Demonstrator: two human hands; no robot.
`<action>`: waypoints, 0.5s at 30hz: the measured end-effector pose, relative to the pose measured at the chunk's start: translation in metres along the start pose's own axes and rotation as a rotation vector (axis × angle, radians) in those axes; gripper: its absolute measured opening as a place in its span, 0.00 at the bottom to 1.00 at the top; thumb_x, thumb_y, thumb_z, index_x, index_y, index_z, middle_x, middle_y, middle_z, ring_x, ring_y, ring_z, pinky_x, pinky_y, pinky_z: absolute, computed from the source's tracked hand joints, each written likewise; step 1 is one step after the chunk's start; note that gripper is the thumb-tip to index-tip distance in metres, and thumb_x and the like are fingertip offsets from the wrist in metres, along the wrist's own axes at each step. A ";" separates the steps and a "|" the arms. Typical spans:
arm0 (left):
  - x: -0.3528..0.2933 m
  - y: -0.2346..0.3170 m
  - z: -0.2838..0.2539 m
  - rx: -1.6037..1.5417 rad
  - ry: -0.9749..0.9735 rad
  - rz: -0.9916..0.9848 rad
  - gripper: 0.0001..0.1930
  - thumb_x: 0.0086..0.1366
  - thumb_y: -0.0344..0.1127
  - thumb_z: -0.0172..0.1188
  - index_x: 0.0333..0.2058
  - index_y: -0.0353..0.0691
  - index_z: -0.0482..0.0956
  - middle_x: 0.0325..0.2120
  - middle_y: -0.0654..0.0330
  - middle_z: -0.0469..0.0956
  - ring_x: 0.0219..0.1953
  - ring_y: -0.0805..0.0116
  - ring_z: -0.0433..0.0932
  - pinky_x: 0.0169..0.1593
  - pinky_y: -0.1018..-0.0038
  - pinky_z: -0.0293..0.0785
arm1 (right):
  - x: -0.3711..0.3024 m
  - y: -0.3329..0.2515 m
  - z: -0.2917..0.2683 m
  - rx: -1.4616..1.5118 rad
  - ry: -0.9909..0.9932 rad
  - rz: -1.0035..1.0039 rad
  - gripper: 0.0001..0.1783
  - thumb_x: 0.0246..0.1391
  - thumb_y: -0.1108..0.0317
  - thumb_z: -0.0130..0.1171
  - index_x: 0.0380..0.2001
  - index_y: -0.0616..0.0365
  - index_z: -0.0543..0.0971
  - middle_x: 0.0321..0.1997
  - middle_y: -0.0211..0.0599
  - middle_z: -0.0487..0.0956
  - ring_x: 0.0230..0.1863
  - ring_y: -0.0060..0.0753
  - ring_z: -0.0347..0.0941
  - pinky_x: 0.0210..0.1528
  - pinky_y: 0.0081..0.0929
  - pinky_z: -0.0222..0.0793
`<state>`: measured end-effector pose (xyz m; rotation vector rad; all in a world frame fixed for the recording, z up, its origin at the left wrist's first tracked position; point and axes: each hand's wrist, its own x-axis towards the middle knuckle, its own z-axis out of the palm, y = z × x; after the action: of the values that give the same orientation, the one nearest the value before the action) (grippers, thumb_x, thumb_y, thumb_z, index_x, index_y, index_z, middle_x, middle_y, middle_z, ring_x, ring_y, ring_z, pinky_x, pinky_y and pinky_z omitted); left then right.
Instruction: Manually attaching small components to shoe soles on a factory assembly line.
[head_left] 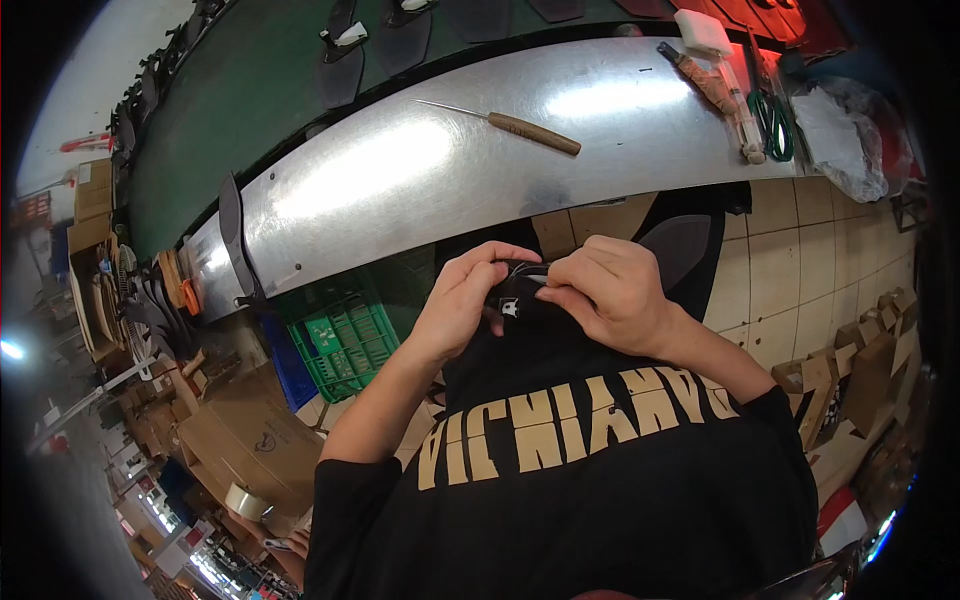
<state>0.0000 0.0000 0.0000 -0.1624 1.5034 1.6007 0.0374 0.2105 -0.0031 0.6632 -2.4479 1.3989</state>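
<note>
Both hands meet in front of my body over a black strap-like piece with a small white mark on it. My left hand grips one side of it, thumb and forefinger pinched at its upper edge. Close beside, my right hand pinches the same edge with closed fingers. Some thin pale strands seem to show between the fingertips. Past the right hand lies a dark sole-shaped piece; whether it joins the strap is hidden by the hand.
A metal bench holds a wooden-handled awl, green-handled scissors and a dark sole at its left end. Beyond is a green belt with several soles. A green crate stands below; a person's hand shows lower left.
</note>
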 end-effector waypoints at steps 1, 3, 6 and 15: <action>-0.001 0.002 0.002 0.031 0.007 0.013 0.18 0.66 0.32 0.40 0.49 0.38 0.76 0.33 0.63 0.76 0.31 0.78 0.73 0.25 0.80 0.74 | 0.000 -0.001 0.001 -0.009 0.005 -0.007 0.11 0.40 0.75 0.71 0.25 0.56 0.76 0.21 0.33 0.75 0.20 0.37 0.69 0.22 0.31 0.62; -0.003 0.001 0.004 0.064 0.013 0.024 0.19 0.65 0.32 0.39 0.49 0.37 0.76 0.32 0.63 0.76 0.30 0.78 0.73 0.26 0.81 0.74 | -0.001 -0.001 0.002 -0.017 0.012 -0.011 0.11 0.40 0.75 0.71 0.25 0.56 0.76 0.21 0.33 0.75 0.20 0.36 0.69 0.22 0.31 0.62; -0.006 -0.001 0.007 0.052 0.013 0.021 0.16 0.68 0.33 0.43 0.49 0.37 0.76 0.32 0.63 0.76 0.30 0.79 0.73 0.25 0.81 0.74 | -0.005 0.002 0.001 -0.023 -0.016 0.033 0.11 0.40 0.74 0.71 0.25 0.56 0.76 0.21 0.33 0.75 0.20 0.36 0.69 0.22 0.31 0.62; 0.000 -0.021 0.002 0.098 0.112 0.159 0.09 0.67 0.34 0.59 0.42 0.35 0.79 0.28 0.69 0.78 0.29 0.85 0.71 0.35 0.87 0.67 | -0.006 0.002 -0.003 0.103 -0.115 0.253 0.10 0.48 0.69 0.67 0.31 0.59 0.77 0.24 0.37 0.77 0.28 0.41 0.76 0.29 0.33 0.70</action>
<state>0.0146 -0.0010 -0.0146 -0.0802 1.7141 1.6617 0.0415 0.2151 -0.0058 0.4802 -2.6393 1.6319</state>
